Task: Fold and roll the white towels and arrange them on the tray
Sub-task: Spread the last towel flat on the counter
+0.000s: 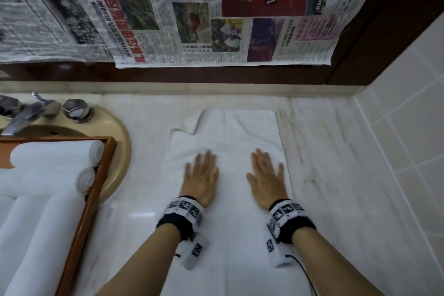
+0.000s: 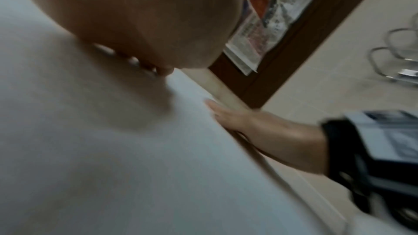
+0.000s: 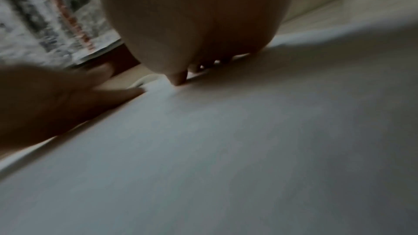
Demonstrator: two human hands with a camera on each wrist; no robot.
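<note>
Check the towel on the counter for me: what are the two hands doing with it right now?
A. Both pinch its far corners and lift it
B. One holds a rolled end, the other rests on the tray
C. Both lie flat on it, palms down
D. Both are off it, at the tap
C. The left hand and the right hand lie side by side, fingers straight, pressed flat on the towel spread on the counter.
</note>
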